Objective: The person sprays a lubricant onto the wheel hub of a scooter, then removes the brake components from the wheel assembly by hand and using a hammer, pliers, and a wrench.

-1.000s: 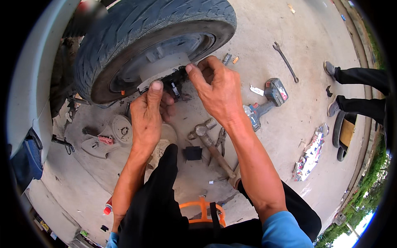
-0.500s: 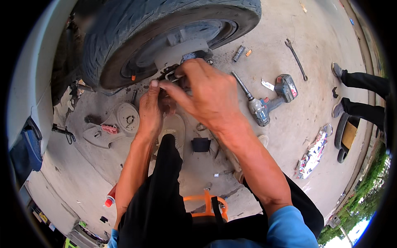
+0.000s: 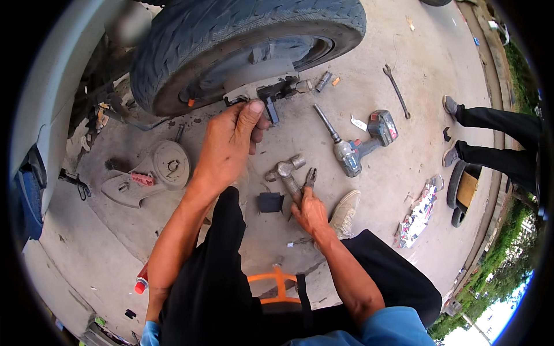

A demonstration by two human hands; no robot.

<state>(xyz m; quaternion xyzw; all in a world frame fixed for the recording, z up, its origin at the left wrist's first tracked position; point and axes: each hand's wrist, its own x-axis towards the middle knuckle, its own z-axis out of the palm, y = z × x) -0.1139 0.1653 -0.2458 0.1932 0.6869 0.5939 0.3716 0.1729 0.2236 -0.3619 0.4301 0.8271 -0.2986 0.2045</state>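
My left hand (image 3: 234,138) is closed on a dark metal assembly (image 3: 276,94) just below the wheel hub, beside the grey plate (image 3: 242,93); some fingertips are hidden. The black scooter tire (image 3: 242,20) stands above it. My right hand (image 3: 311,214) is low on the ground, fingers closed round pliers (image 3: 311,176) lying beside a ball-peen hammer (image 3: 287,170). A small black square piece (image 3: 270,202) lies left of the hammer. A cordless impact wrench (image 3: 352,153) with a long socket bar lies to the right.
A long spanner (image 3: 397,92), a socket (image 3: 323,81), a round beige cover (image 3: 168,161), crumpled packaging (image 3: 419,213) and a red spray can (image 3: 142,284) lie around. Another person's legs (image 3: 490,118) stand at right beside old tires (image 3: 456,190). A pale body panel (image 3: 52,86) runs along the left.
My right hand has left the assembly under the wheel, moved down to the ground and taken hold of the pliers. My left hand stays at the assembly, slightly higher and further right.
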